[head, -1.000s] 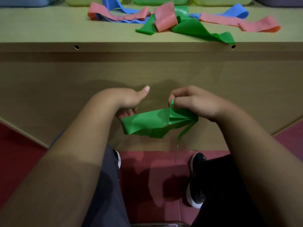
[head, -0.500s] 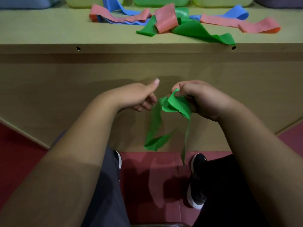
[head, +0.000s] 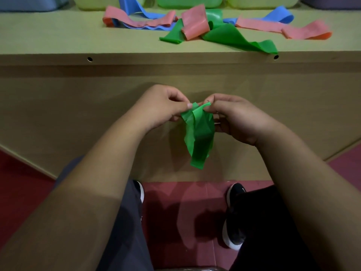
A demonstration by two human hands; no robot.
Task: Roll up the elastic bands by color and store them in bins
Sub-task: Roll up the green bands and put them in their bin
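Note:
A green elastic band (head: 199, 133) hangs crumpled in front of the table's wooden front panel. Its top edge is pinched by my left hand (head: 162, 106) and my right hand (head: 232, 116), which sit close together at the same height. The band's lower end dangles free above the floor. On the tabletop (head: 58, 38) lie more bands in a tangle: another green band (head: 232, 37), pink bands (head: 195, 22) and blue bands (head: 136, 8).
Bins line the far edge of the table: a green bin (head: 187, 0), yellowish bins (head: 261, 0) either side, a blue-grey one (head: 29, 3) at far left. Below are the red floor (head: 185, 212) and my two shoes (head: 234, 218).
My left hand had let go of the band and now pinches its top edge again beside my right hand. The band went from spread sideways to hanging straight down.

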